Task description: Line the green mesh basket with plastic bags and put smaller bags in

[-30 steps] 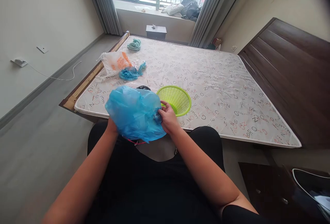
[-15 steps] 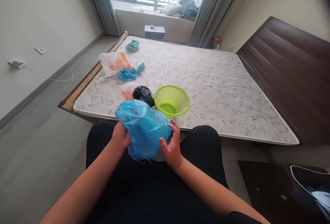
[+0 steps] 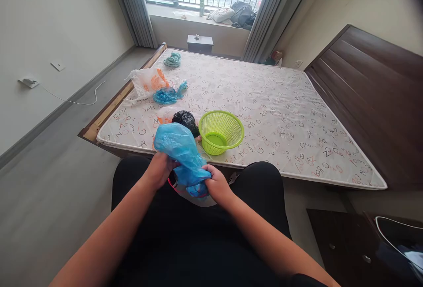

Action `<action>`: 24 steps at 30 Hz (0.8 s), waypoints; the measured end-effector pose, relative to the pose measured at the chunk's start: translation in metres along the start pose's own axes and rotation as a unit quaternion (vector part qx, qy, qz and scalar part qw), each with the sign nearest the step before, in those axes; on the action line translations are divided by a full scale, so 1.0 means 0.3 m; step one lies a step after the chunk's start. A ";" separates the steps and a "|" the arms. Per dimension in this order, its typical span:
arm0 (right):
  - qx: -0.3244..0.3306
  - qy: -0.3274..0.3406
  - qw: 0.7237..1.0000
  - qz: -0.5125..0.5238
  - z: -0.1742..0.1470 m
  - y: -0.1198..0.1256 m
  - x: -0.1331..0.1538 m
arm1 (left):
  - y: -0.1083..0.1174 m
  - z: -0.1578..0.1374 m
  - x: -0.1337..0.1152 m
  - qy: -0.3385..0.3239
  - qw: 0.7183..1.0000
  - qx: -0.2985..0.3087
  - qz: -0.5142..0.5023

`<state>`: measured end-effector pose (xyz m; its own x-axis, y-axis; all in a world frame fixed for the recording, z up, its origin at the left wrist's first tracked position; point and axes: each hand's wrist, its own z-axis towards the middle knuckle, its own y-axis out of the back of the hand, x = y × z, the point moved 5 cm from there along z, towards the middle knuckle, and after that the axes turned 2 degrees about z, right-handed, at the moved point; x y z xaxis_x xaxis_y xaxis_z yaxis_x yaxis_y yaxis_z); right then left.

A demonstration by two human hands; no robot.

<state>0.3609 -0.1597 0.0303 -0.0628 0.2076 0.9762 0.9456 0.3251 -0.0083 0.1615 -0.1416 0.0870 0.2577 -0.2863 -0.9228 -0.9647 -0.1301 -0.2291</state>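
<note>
A light blue plastic bag [image 3: 180,146] hangs gathered between my two hands above my lap. My left hand [image 3: 161,170] is closed on its left side, fingers partly hidden by the plastic. My right hand [image 3: 218,184] pinches the bunched lower right part of the bag. Just beyond the bag, a black plastic bag [image 3: 185,121] lies crumpled on the mattress, touching a green plastic basket [image 3: 220,132] that stands upright near the mattress edge. Below the blue bag, something pale with a red edge shows in part between my legs; I cannot make out what it is.
The mattress [image 3: 280,102] carries a white bag with orange print [image 3: 148,80], another blue plastic bag [image 3: 167,95] and a rolled teal cloth [image 3: 172,60] on its left side. A dark cabinet [image 3: 343,247] stands at lower right. A white cable [image 3: 72,101] trails along the left wall.
The blue bag has gone from spread out to narrow and bunched. My right hand, earlier with fingers apart beside it, has closed on its lower part.
</note>
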 end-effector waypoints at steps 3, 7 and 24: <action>-0.029 -0.047 0.993 0.101 0.009 0.039 -0.005 | 0.098 0.001 0.081 0.134 0.942 0.106 0.289; -0.075 -0.082 0.969 0.219 0.013 0.051 0.014 | 0.096 -0.067 0.081 0.081 0.886 0.164 0.425; 0.062 0.011 0.989 -0.131 0.014 0.178 0.208 | 0.034 -0.052 -0.020 -0.077 0.937 0.030 0.340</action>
<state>0.4063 -0.1256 0.0899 -0.2917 0.0817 0.9530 0.8519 0.4752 0.2201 0.1510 -0.1561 0.0952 -0.4241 -0.1416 -0.8945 -0.9054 0.0880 0.4153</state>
